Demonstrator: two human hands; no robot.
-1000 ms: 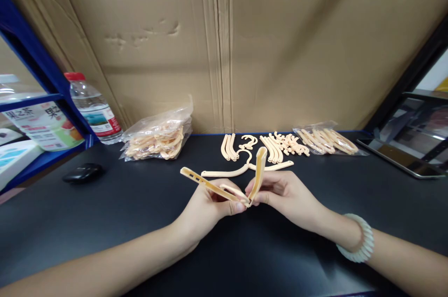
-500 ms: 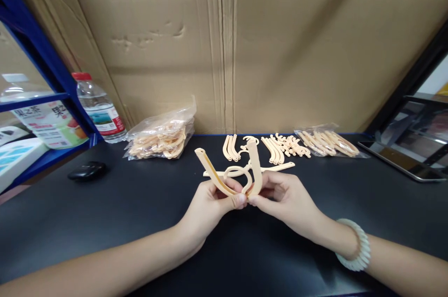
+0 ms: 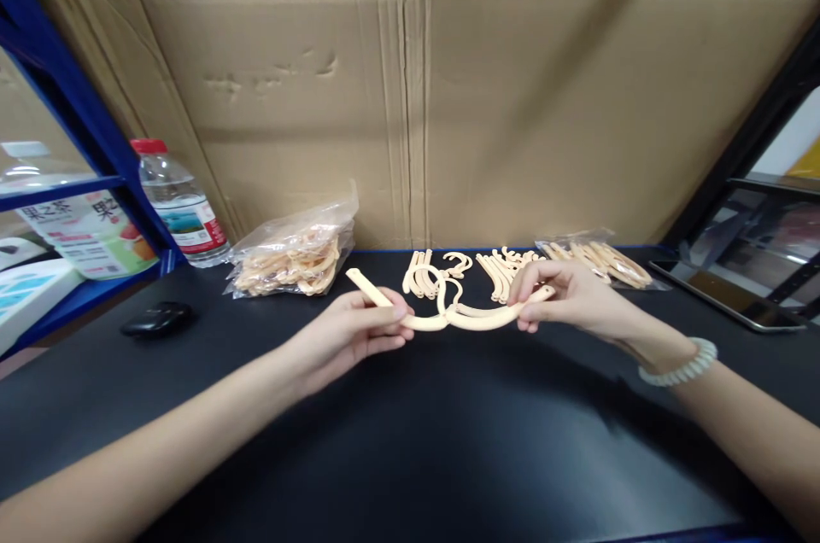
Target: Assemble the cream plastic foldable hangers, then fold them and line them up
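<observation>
I hold a cream plastic hanger (image 3: 448, 317) spread out flat above the black table (image 3: 410, 440), its hook pointing up at the middle. My left hand (image 3: 359, 329) is closed on the hanger's left arm. My right hand (image 3: 570, 295), with a pale bead bracelet on the wrist, pinches the right arm's end. Just behind the hanger lie loose cream hanger parts (image 3: 493, 265) in a row.
A clear bag of cream parts (image 3: 291, 257) lies at the back left, another bag (image 3: 602, 257) at the back right. A water bottle (image 3: 179, 206) and blue shelf stand left, a black mouse (image 3: 157, 319) near them. A tablet (image 3: 736, 291) rests right. Cardboard wall behind.
The two hanger arms, folded into a V before, have swung apart into a flat line. Both hands moved outward and farther from me.
</observation>
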